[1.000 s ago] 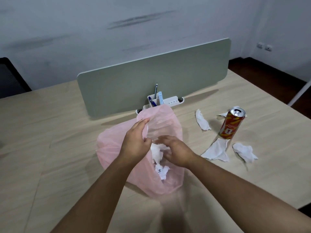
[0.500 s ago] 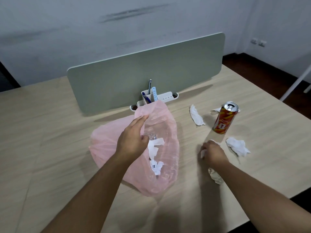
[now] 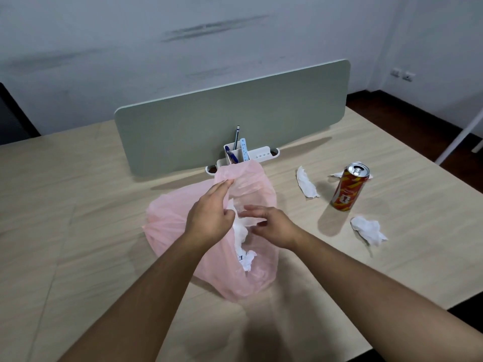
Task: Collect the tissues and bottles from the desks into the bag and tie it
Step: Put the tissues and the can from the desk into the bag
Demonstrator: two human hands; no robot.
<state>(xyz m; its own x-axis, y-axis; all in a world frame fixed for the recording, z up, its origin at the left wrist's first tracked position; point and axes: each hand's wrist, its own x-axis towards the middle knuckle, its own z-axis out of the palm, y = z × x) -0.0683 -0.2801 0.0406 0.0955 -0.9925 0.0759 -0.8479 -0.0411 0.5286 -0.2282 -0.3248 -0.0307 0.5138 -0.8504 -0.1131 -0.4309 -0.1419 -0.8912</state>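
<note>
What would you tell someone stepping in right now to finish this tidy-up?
Left hand holds the pink bag open by its rim.
Right hand hovers over the bag's mouth, fingers outstretched.
Done: several tissues lie inside the bag.
Left on the desk: a long tissue, a crumpled tissue, a third tissue behind the can, and the can itself. Then tie the bag.

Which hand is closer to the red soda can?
Right. The right hand is over the mouth of the pink bag, left of the can. The left hand holds the bag's rim, farther left.
</note>
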